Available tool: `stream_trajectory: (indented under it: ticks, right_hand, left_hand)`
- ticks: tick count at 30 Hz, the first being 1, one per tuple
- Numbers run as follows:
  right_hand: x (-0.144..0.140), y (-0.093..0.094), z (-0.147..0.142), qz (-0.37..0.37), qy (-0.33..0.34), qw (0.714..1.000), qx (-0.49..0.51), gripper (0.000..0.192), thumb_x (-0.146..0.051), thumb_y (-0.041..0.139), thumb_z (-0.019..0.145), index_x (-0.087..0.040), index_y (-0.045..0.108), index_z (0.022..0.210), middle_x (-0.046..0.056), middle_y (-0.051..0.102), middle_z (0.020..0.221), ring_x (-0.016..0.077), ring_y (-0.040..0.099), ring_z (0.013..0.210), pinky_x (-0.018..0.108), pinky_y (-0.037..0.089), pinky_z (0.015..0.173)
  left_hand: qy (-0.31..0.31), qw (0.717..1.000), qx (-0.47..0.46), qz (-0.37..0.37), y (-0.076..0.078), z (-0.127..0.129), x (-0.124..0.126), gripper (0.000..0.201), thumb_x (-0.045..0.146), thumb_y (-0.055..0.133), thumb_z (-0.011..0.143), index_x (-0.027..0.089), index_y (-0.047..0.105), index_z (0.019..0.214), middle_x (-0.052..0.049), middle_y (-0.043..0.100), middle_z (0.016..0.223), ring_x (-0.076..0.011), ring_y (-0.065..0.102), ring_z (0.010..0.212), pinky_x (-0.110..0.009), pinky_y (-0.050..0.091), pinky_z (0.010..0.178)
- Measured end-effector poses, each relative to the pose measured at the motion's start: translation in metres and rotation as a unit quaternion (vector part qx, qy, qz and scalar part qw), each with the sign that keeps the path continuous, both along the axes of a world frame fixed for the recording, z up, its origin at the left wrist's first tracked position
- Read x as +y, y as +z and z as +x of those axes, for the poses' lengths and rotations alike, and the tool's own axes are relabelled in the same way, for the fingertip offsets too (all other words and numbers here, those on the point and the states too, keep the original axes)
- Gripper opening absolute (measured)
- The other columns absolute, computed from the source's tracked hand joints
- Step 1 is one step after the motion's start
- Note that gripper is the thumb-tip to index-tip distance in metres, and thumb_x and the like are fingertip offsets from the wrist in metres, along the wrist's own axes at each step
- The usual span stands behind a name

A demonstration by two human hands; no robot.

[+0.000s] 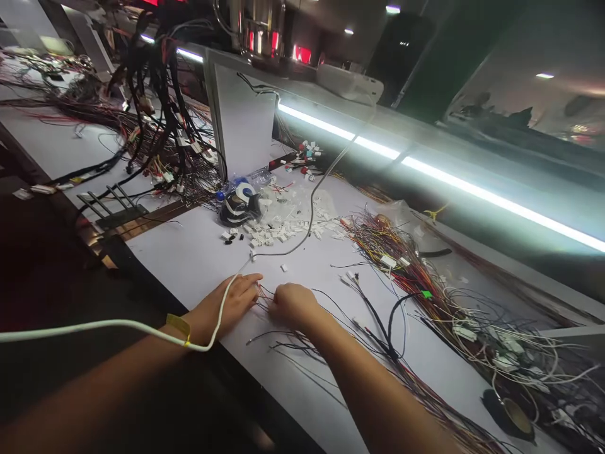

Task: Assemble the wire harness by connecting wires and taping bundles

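My left hand (234, 301) rests low over the white worktop (189, 252), index finger stretched out and the other fingertips closed around thin wires (265, 295). Beside it, my right hand (293, 304) is curled into a fist on the same wires, which span the short gap between both hands. Their ends are hidden in the fingers. A small white connector (284, 268) lies just beyond. Across my left wrist, by a yellow band (178, 326), passes a white cord (118, 323). Dark loose wires (302, 347) spread beneath my right forearm.
White connector housings (276, 233) are heaped at the back, near a tape roll (243, 192). Coloured wire bundles (406, 252) lie along the right. Black harnesses (158, 94) hang at left. A strip light (472, 192) runs under the shelf. The worktop's dark edge (236, 372) is nearest me.
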State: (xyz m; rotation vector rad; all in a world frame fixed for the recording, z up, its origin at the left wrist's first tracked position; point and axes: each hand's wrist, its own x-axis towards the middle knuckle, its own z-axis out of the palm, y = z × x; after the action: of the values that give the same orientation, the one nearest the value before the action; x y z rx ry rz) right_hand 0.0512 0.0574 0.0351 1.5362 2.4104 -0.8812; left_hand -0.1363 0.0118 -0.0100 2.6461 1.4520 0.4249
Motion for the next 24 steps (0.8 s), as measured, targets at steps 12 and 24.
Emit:
stream_trajectory:
  ticks: [12, 24]
  right_hand:
    - [0.001, 0.037, 0.048, -0.183, -0.046, 0.919, 0.347, 0.023, -0.038, 0.057, 0.085, -0.017, 0.065, 0.093, -0.004, 0.058, 0.064, 0.0087, 0.039, 0.054, 0.021, 0.032, 0.054]
    - [-0.027, 0.082, 0.174, 0.089, -0.278, 0.797, 0.529, 0.032, -0.049, 0.055, 0.088, -0.02, 0.065, 0.081, 0.001, 0.061, 0.08, 0.0104, 0.045, 0.061, 0.022, 0.037, 0.057]
  left_hand:
    - [-0.012, 0.985, -0.121, 0.118, 0.055, 0.035, 0.023, 0.013, 0.02, 0.047, 0.093, 0.021, 0.059, 0.096, -0.009, 0.049, 0.137, -0.0258, 0.05, 0.124, -0.05, 0.034, 0.111]
    - [0.12, 0.781, -0.605, -0.096, 0.039, 0.087, 0.004, 0.037, 0.039, 0.042, 0.094, 0.03, 0.038, 0.129, -0.01, 0.044, 0.137, -0.0257, 0.052, 0.122, -0.046, 0.05, 0.095]
